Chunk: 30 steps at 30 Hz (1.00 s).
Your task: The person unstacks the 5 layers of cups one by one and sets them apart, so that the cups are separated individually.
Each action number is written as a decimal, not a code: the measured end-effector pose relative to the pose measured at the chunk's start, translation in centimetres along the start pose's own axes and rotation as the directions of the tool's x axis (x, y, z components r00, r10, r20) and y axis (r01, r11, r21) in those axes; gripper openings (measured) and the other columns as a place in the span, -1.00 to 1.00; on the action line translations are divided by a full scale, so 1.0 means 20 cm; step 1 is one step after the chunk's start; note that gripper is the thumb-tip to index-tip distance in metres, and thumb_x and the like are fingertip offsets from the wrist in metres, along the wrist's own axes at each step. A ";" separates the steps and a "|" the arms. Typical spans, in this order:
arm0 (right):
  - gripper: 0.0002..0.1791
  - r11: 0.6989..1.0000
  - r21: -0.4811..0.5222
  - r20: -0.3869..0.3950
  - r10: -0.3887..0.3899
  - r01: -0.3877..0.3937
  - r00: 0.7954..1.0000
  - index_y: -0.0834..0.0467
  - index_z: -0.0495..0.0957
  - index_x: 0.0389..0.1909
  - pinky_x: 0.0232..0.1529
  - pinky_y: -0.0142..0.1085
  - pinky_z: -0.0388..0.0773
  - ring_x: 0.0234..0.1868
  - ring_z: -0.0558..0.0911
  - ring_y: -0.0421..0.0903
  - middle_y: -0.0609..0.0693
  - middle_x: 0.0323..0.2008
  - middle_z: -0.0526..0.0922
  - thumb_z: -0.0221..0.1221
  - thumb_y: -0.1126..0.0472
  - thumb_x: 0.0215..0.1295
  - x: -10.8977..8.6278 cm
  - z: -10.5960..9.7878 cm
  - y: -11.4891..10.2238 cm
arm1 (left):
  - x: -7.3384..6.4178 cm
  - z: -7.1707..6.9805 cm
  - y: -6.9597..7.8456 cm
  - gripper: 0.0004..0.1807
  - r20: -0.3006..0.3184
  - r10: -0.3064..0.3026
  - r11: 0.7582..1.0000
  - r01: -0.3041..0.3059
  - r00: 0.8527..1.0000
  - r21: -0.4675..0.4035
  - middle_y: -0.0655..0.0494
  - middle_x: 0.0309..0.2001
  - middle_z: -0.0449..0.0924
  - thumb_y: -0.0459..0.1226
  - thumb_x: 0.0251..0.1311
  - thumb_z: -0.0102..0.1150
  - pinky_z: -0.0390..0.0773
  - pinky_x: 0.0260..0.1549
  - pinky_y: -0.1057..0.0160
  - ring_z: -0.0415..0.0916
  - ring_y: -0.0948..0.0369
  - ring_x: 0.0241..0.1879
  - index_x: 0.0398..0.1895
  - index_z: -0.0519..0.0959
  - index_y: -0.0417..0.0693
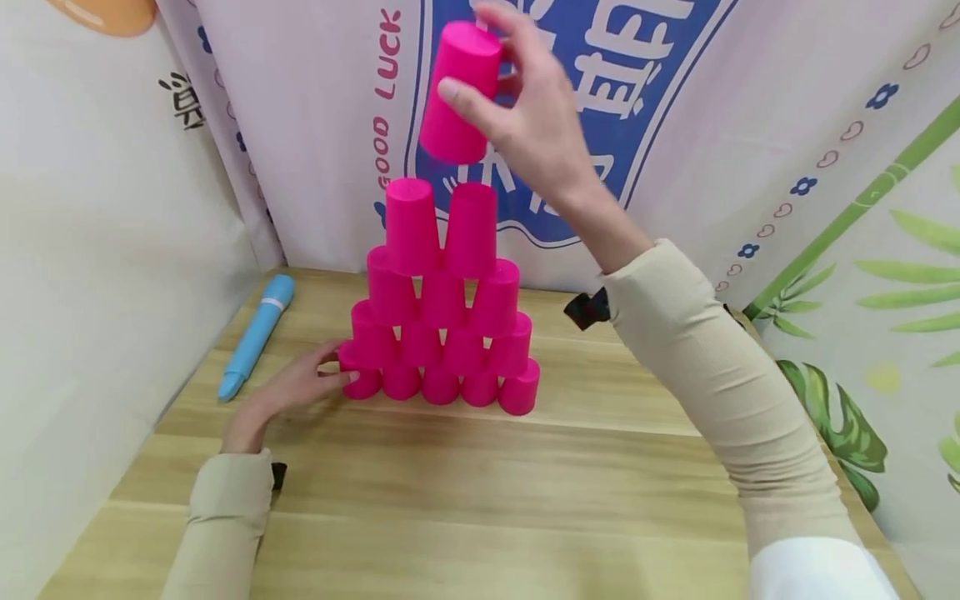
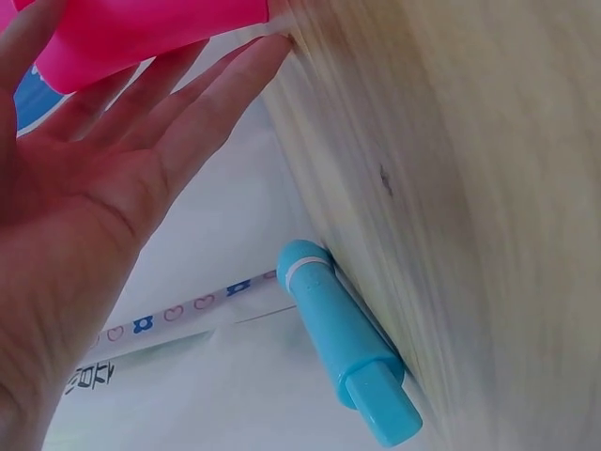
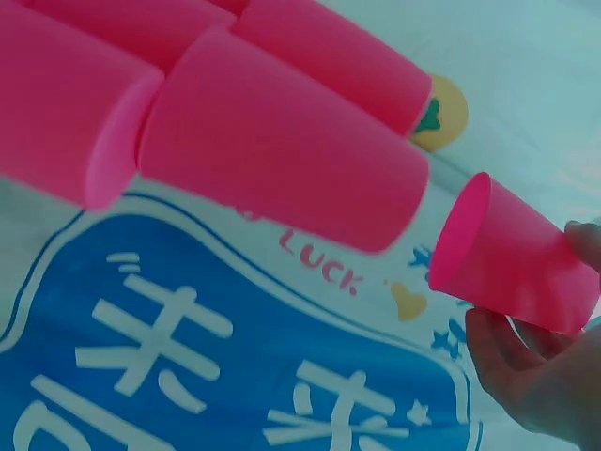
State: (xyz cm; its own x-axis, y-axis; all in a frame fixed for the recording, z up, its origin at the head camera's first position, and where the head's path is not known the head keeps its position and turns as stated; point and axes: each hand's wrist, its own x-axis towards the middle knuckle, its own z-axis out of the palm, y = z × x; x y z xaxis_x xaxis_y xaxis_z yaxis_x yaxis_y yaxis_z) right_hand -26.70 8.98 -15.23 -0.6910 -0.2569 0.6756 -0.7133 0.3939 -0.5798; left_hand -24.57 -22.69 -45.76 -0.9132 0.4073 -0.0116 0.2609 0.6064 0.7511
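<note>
Backdrop: white cloth (image 1: pixel 315 125) with pink "GOOD LUCK" lettering and a blue panel (image 1: pixel 622 92) bearing white characters.
Surface (image 1: pixel 465 492): pale, wood-grained.
Cup stack (image 1: pixel 442 300): bright pink cups, inverted, standing on the surface in four tiers of five, four, three and two from the base up.
Held cup (image 1: pixel 465 62): one, matching pink, closed end up, slightly tilted; raised above the two topmost cups, apart from them.
Right hand (image 1: pixel 536 125): grasping the held cup between thumb and fingers.
Left hand (image 1: pixel 300 385): unclenched, fingers extended, at the leftmost base cup (image 1: pixel 363 385), thumb in front; pressure cannot be told.
Light-blue pen-shaped object (image 1: pixel 258 337): one, lying near the surface's left edge.
Sleeves (image 1: pixel 720 392): beige.
</note>
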 end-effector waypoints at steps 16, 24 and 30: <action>-0.35 0.969 0.016 -0.329 0.236 -0.245 0.914 0.13 0.32 0.31 0.16 -0.27 0.50 0.14 0.52 -0.08 0.00 0.18 0.49 0.31 0.22 0.20 -0.37 -0.43 0.58 | 0.01 -0.01 0.00 -0.25 0.009 0.001 0.999 -0.001 1.000 -0.052 -0.27 0.28 0.33 -0.06 0.31 0.16 0.48 0.10 -0.14 0.31 -0.21 0.23 0.41 0.15 -0.25; -0.30 0.871 0.029 -0.311 0.474 -0.490 0.824 0.21 0.25 0.31 0.19 -0.13 0.46 0.14 0.51 0.04 0.10 0.21 0.45 0.33 0.21 0.18 -0.88 -0.34 1.04 | -0.02 -0.03 0.02 -0.11 0.035 -0.037 0.995 0.040 0.999 -0.094 -0.35 0.31 0.24 -0.04 0.27 0.19 0.50 0.07 -0.13 0.34 -0.25 0.21 0.49 -0.03 -0.20; -0.31 0.769 -0.019 -0.299 0.605 -0.639 0.737 0.27 0.22 0.29 0.17 -0.04 0.48 0.16 0.48 0.18 0.23 0.23 0.43 0.32 0.25 0.19 -1.17 -0.25 1.27 | -0.02 -0.02 0.01 -0.11 0.026 -0.044 0.997 0.046 0.999 -0.067 -0.35 0.32 0.23 0.00 0.27 0.18 0.48 0.08 -0.17 0.28 -0.25 0.25 0.48 -0.01 -0.20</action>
State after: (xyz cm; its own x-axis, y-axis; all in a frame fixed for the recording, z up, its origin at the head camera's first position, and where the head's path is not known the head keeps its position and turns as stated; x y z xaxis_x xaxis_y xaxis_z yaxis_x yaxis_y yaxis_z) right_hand -27.99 29.44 -43.39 -0.9065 0.3130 0.2835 -0.1048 0.4835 -0.8690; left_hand -24.21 -23.03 -45.30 -0.9155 0.3976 -0.0618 0.1971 0.5772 0.7924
